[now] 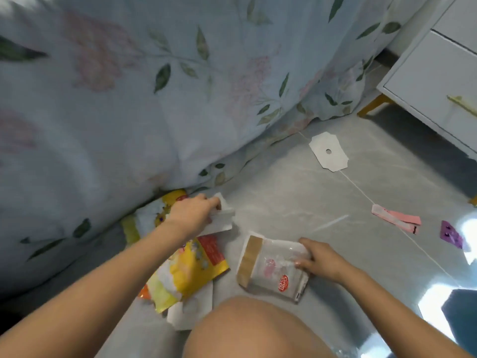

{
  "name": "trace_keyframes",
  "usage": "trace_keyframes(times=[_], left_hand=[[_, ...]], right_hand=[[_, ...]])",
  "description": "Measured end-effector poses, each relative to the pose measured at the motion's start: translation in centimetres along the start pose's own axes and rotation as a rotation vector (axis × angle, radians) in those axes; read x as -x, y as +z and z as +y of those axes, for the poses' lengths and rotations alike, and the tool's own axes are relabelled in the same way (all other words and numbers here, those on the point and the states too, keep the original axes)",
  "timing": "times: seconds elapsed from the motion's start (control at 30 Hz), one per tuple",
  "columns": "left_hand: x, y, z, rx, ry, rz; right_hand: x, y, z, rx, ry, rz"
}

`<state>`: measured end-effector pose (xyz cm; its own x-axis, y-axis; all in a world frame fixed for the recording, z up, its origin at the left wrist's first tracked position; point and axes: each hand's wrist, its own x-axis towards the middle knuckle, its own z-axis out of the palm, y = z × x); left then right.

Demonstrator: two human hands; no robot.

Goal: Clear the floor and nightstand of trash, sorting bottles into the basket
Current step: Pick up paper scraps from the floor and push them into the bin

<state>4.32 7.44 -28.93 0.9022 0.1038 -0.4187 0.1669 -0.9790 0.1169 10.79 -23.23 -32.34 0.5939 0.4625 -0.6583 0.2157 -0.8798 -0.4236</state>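
Observation:
Low over the grey floor, my left hand [192,211] is closed on a white paper wrapper [222,220] beside the bed's edge. Under my left forearm lies a yellow and red snack bag [185,270], partly tucked under the hanging sheet. My right hand [318,259] grips the right side of a clear plastic packet [271,270] with a brown tape strip and a red round logo, lying on the floor. More white paper [191,313] shows beneath the yellow bag, near my knee. No bottle or basket is in view.
A floral bedsheet [154,86] hangs to the floor on the left. A white nightstand [438,81] with a gold leg stands at the top right. On the floor lie a white card with a hole [329,151], a pink strip [397,219] and a purple scrap [450,233].

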Motion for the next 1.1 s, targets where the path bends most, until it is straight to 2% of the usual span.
trace_keyframes(times=[0.13,0.2,0.33,0.4,0.5,0.57,0.67,0.77,0.87,0.97,1.03,1.1], left_hand=[[7.2,-6.6,-6.7,-0.031,-0.123,0.038],[12.2,-10.3,-9.9,-0.032,-0.200,0.119],[25.9,-17.1,-17.0,0.110,-0.434,0.311],[33.1,-18.4,-19.9,0.187,-0.538,0.372],[41.6,-17.3,-22.5,0.243,-0.677,0.388],[45.4,-15.1,-23.9,0.259,-0.736,0.331],[48.5,-10.9,-25.8,0.329,-0.861,0.156],[48.4,-6.1,-27.7,0.472,-0.980,0.060],[45.3,-0.6,-28.2,0.532,-0.965,-0.006],[42.1,5.0,-28.3,0.431,-0.917,-0.109],[41.0,7.8,-29.0,0.302,-0.890,-0.216],[40.6,8.8,-29.4,0.227,-0.867,-0.315]], right_hand=[[-0.7,-4.1,-9.6,0.016,-0.200,0.027],[-0.5,-5.8,-15.3,0.045,-0.310,0.053],[2.3,-7.4,-27.8,0.161,-0.568,0.111],[4.6,-6.8,-33.7,0.189,-0.696,0.134],[7.3,-3.2,-42.1,0.099,-0.843,0.015],[8.8,0.3,-47.0,0.091,-0.910,-0.055],[10.7,6.3,-52.7,0.053,-0.960,-0.135],[12.0,12.5,-56.0,0.054,-0.892,-0.241],[11.7,18.8,-57.2,0.281,-0.854,-0.264],[10.5,23.4,-56.8,0.521,-0.892,-0.211],[9.5,25.1,-56.2,0.739,-0.933,-0.135],[8.6,25.8,-55.8,0.971,-1.011,0.017]])
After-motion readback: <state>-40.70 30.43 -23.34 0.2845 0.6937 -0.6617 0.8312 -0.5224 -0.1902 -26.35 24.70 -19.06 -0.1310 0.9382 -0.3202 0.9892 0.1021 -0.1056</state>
